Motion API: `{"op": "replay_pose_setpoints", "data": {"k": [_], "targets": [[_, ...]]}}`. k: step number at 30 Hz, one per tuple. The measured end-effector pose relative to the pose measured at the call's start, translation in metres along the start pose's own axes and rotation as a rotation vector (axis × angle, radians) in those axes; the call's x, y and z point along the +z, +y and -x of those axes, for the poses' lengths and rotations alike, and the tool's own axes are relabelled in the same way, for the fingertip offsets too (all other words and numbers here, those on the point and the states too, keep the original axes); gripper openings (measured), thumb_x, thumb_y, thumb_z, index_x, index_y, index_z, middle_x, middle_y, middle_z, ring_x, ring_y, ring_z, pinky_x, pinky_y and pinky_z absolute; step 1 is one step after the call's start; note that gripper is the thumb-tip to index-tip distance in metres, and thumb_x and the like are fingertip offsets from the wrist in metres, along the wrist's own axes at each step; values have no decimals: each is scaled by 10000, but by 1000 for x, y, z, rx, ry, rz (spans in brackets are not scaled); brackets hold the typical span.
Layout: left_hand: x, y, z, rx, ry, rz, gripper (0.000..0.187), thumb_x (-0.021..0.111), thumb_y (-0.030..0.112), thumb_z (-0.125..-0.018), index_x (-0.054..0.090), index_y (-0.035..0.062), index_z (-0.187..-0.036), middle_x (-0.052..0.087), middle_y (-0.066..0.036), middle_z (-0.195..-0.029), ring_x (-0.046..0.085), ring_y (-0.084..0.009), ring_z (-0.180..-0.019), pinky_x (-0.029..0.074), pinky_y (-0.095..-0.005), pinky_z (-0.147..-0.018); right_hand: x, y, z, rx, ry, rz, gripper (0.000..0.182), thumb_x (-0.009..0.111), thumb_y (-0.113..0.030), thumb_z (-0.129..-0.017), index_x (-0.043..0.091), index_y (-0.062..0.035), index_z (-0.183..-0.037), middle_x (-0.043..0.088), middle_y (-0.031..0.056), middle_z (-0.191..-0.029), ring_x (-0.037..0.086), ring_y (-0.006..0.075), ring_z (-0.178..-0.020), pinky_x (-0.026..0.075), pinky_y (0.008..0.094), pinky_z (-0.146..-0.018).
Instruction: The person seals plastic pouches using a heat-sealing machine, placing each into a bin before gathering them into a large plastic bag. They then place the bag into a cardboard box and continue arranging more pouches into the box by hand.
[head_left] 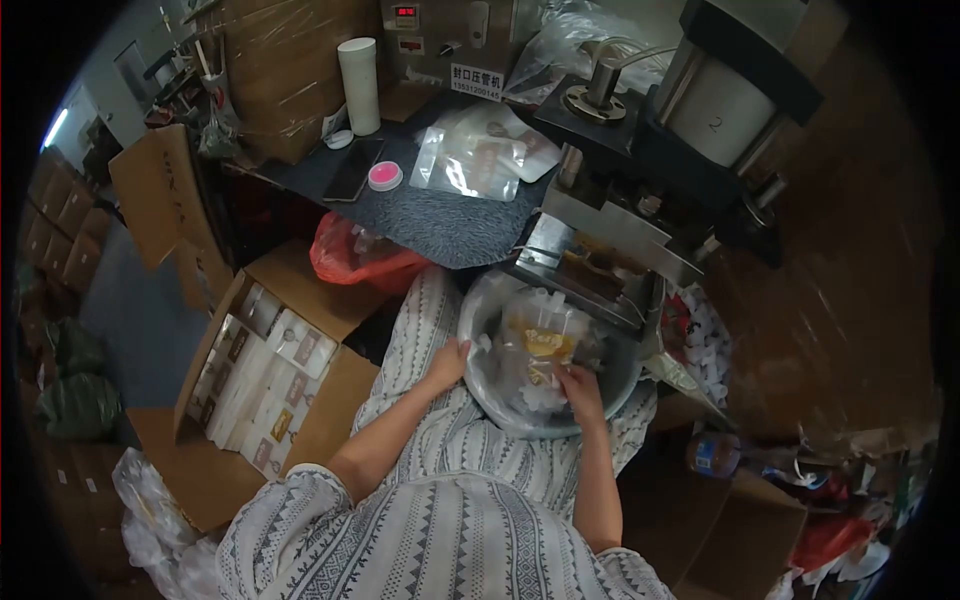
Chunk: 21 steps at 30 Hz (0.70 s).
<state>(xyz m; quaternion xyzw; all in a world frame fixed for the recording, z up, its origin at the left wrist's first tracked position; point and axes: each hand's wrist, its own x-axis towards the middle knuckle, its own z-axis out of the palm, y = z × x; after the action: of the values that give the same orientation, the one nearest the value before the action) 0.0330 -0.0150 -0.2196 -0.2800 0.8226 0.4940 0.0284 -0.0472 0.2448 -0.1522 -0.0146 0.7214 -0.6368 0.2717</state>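
Observation:
A round metal basin (pixel 612 388) lined with clear plastic rests on my lap, holding several clear spouted pouches with yellow print (pixel 540 345). My left hand (pixel 447 362) grips the basin's left rim with its plastic liner. My right hand (pixel 580 390) reaches into the basin and closes on a pouch near the bottom. Just beyond the basin stands the sealing machine (pixel 640 160), its metal jaw (pixel 590 262) over the basin's far edge.
An open cardboard box (pixel 265 375) of packed cartons sits at my left. A red plastic bag (pixel 360 260) lies ahead. The dark mat (pixel 440 220) carries clear pouches (pixel 480 155), a pink lid (pixel 385 176), a phone (pixel 352 170) and a white roll (pixel 359 85). Clutter lies at right.

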Motion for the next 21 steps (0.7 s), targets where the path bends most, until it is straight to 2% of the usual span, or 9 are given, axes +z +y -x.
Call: {"op": "replay_pose_setpoints", "data": {"k": [4, 8, 10, 11, 13, 14, 16, 19, 21], "targets": [[-18, 21, 17, 275, 27, -425, 390, 390, 276, -958, 606, -44, -908, 614, -302, -853, 605, -447, -803, 474, -512, -727, -3, 116, -39, 149, 134, 178, 376, 602, -330, -870, 632, -35, -638, 575, 28, -532, 538, 121, -465, 448, 288, -505], [-26, 63, 46, 350, 104, -369, 349, 394, 239, -958, 615, -24, -891, 627, -259, -746, 607, -443, -705, 483, -508, -670, -24, 54, -14, 80, 93, 375, 418, 599, -377, -855, 629, -42, -607, 596, 79, -528, 604, 229, -497, 490, 377, -543], [-35, 95, 62, 363, 140, -272, 344, 396, 244, -963, 614, -16, -904, 629, -250, -738, 612, -433, -701, 490, -495, -663, -48, 36, -16, 8, 122, 900, 411, 584, -439, -849, 666, -47, -754, 632, 88, -586, 633, 313, -564, 508, 456, -608], [-41, 110, 68, 364, 103, -112, 335, 397, 242, -970, 609, -13, -922, 633, -231, -713, 629, -390, -678, 499, -459, -638, -50, 24, -10, 12, 130, 901, 411, 584, -439, -849, 666, -47, -754, 632, 88, -586, 633, 313, -564, 508, 456, -608], [-45, 116, 77, 362, 68, 50, 326, 399, 239, -976, 604, -11, -939, 637, -211, -688, 646, -347, -654, 508, -423, -613, -50, 4, 5, -31, 767, 919, 513, 599, -468, -830, 597, -19, -1079, 667, 168, -863, 648, 343, -799, 504, 460, -744], [-48, 114, 79, 403, 47, 153, 357, 378, 270, -989, 592, -15, -1012, 638, -162, -676, 648, -263, -620, 508, -354, -588, -57, 14, -2, -36, 772, 920, 513, 599, -468, -830, 597, -19, -1079, 667, 168, -863, 648, 343, -799, 504, 460, -744], [-57, 107, 86, 447, 23, 255, 399, 358, 301, -1002, 579, -20, -1084, 639, -113, -663, 650, -179, -585, 507, -285, -564, -80, 50, -25, -203, 982, 1200, 795, 624, -507, -797, 354, 23, -1325, 524, 288, -1187, 554, 382, -1055, 459, 461, -872], [-89, 83, 93, 429, 341, 508, 330, 362, 247, -1004, 584, 7, -969, 625, -71, -632, 603, -128, -563, 466, -254, -531, -96, 68, -40, -10, 749, 850, 935, 658, -493, -768, 218, 66, -1374, 344, 360, -1323, 431, 440, -1181, 414, 465, -939], [-115, 56, 90, 372, 439, 621, 338, 358, 259, -1007, 583, 9, -967, 610, -56, -624, 579, -119, -546, 455, -244, -525, -108, 91, -54, -15, 775, 690, 880, 658, -469, -768, 274, 57, -1360, 412, 332, -1283, 465, 432, -1148, 419, 467, -930]]}}
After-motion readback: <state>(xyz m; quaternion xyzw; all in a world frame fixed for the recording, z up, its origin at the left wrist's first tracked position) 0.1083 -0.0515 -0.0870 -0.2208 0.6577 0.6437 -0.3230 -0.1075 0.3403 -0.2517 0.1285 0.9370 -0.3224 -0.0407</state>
